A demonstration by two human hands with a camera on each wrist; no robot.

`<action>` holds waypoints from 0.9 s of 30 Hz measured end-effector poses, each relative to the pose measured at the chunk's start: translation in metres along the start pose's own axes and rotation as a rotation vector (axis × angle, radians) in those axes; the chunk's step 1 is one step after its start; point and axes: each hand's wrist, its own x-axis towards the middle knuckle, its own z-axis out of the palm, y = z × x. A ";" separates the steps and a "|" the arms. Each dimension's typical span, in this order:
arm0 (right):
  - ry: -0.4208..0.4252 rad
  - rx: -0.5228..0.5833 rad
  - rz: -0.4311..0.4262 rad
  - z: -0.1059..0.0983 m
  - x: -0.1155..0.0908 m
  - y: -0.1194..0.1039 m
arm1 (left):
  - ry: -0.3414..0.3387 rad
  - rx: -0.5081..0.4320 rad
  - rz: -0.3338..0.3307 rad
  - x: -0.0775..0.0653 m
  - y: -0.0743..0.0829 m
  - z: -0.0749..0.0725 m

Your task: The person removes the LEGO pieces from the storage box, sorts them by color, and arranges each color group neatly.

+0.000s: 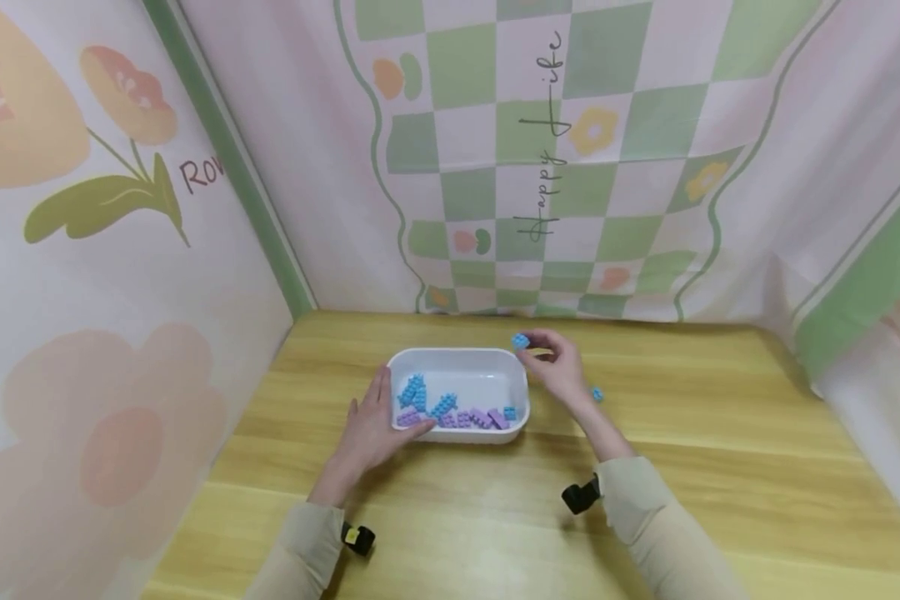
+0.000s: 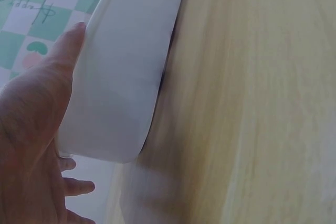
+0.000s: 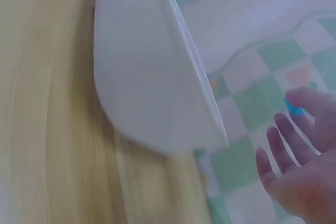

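Wooden table (image 1: 450,500), blue brick (image 1: 521,341) in right fingers (image 3: 295,138)

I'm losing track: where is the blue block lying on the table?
In the head view, the blue block lies right of the white tub, just right of the right hand.

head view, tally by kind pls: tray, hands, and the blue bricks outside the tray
White tray: 1
Hands, left hand and right hand: 2
Blue bricks outside it, held blue brick and loose blue brick: 2
Total: 5
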 end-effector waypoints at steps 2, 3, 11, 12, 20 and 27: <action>0.034 -0.014 0.020 -0.011 -0.002 0.005 | 0.003 0.005 -0.001 0.000 0.000 0.000; 0.049 -0.032 0.028 -0.017 -0.003 0.009 | 0.004 0.009 -0.001 0.000 0.000 0.000; 0.100 -0.160 0.116 -0.067 -0.021 0.045 | -0.014 0.020 0.002 0.001 0.000 0.002; 0.106 -0.171 0.128 -0.073 -0.023 0.049 | -0.015 0.021 0.003 0.000 0.000 0.002; 0.077 -0.323 0.193 -0.103 -0.038 0.082 | 0.000 0.022 -0.002 0.001 0.001 -0.002; 0.051 -0.469 0.124 -0.115 -0.044 0.097 | -0.017 0.012 -0.011 0.000 0.002 0.001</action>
